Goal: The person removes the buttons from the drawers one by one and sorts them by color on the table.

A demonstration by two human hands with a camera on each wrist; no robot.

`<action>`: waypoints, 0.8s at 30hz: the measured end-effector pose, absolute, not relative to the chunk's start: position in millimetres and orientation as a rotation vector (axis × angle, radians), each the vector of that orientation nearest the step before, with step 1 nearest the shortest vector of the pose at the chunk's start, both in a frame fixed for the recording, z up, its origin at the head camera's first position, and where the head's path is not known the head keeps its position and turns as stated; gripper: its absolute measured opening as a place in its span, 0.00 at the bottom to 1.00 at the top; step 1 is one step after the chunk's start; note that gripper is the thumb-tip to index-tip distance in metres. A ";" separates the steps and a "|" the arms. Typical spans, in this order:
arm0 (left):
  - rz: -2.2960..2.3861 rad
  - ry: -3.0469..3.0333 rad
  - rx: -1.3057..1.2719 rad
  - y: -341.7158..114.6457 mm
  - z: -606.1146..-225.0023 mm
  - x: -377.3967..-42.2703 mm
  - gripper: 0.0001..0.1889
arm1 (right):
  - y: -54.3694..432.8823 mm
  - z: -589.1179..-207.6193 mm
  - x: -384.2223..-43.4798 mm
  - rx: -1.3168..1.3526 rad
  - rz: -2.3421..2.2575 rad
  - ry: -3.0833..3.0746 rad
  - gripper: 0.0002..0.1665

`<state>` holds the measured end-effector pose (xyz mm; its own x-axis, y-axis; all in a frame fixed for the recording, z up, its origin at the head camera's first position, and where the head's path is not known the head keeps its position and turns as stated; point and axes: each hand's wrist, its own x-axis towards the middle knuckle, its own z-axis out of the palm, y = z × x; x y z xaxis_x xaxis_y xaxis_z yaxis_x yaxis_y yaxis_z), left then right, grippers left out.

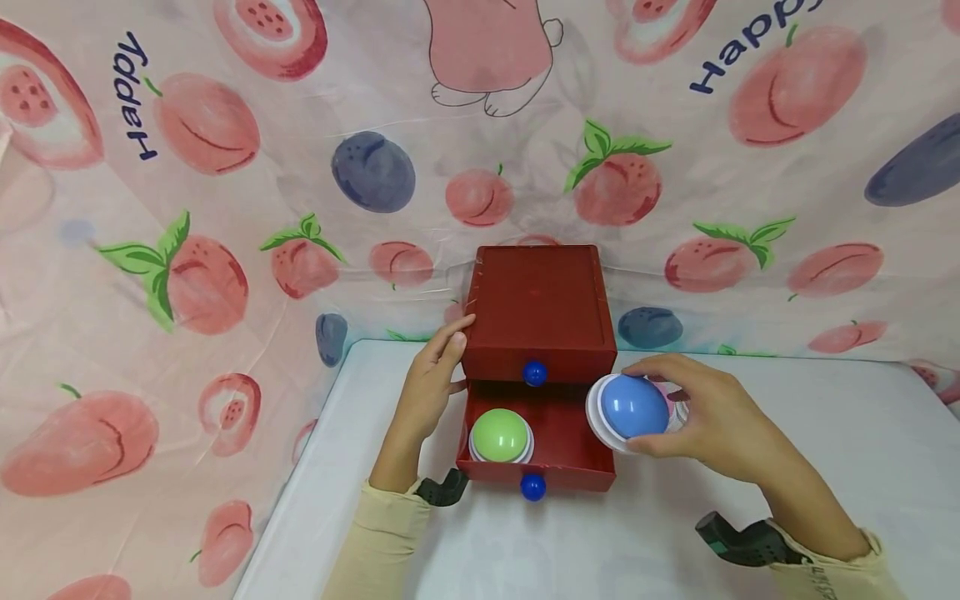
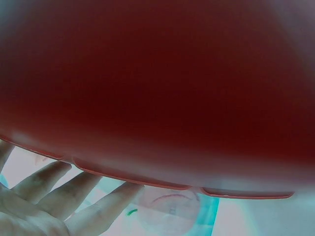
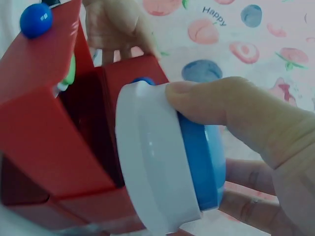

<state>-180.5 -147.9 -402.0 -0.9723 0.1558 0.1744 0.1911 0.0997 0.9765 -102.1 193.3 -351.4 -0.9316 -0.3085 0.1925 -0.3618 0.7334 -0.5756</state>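
One blue-and-white round container (image 1: 633, 407) grasped between thumb and fingers of right hand (image 1: 716, 421), near right side of pulled-out lower drawer (image 1: 566, 437) of red box (image 1: 536, 300). Left hand (image 1: 426, 390) unclenched, straight fingers against box's left side. One green-topped white container (image 1: 501, 436) inside drawer, toward left. Blue knob (image 1: 533, 487) on drawer front.

A tabletop nook screened by patterned fabric is shown; whether it is housed in a home, a studio or a lab cannot be told. Behind the red drawer box (image 1: 534, 300) and to its left, a pink fruit-print cloth (image 1: 525, 167), lettered "Happy", is hung. Beneath the box, a white tabletop (image 1: 825, 408) is seen. Nearer than the box, dark wrist devices (image 1: 750, 542) are worn, suggesting a recording spot.
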 end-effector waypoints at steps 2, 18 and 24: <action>-2.054 -2.313 -0.363 -147.7 -401.7 -180.4 0.21 | 199.3 -355.6 -102.2 0.529 0.964 -2.854 0.47; -2.056 -2.312 -0.375 -147.4 -399.2 -178.6 0.22 | 229.5 -417.8 -100.1 0.316 1.060 -2.949 0.48; -2.042 -2.320 -0.370 -147.3 -399.7 -179.1 0.21 | 237.7 -440.0 -98.1 0.311 1.056 -2.955 0.47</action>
<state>-179.1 -147.3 -399.7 -0.9714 0.1579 0.1774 0.1960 0.1114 0.9743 -98.1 237.7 -440.0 -0.9805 -0.1887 0.0552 -0.1809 0.7562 -0.6288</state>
